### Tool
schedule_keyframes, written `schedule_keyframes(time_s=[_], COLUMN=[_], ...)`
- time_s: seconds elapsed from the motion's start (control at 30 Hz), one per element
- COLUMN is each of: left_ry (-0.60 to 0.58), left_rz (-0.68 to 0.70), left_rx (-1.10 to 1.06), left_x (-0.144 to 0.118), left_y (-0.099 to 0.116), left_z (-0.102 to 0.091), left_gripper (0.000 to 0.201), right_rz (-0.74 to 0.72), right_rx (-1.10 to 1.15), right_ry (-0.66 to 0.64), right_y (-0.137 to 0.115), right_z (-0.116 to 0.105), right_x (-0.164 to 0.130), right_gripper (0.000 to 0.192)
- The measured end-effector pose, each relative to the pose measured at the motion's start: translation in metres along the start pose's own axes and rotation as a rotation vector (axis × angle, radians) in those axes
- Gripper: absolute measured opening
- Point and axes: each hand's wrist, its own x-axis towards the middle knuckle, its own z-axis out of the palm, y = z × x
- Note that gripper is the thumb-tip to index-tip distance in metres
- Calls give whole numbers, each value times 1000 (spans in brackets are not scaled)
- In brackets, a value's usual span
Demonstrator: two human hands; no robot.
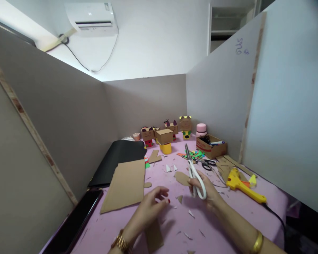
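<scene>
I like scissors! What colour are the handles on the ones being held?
White. The scissors in the right hand show best in the head view.

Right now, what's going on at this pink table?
A person is doing cardboard crafts. The right hand holds white scissors, blades pointing up and away. The left hand hovers with fingers curled, just right of a cardboard sheet. Scraps litter the table. A yellow glue gun lies to the right, and small box figures stand at the back.
</scene>
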Motion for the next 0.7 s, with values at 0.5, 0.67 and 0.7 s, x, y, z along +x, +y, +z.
schedule_keyframes(time_s=[0.5,0.67,0.7], left_ry=[102,105,118], left_rz=[63,-17,-24], left_rx=[-33,-311,-336], left_x=[60,83,85], left_y=[-9,-11,-12], left_z=[28,26,25], left_gripper=[40,29,29], right_rz=[-74,-73,-60], right_rx=[107,-30,-66], right_ry=[14,-40,-45], right_y=[-7,-7,-6], right_z=[10,19,18], right_x=[35,38,38], right_gripper=[52,53,53])
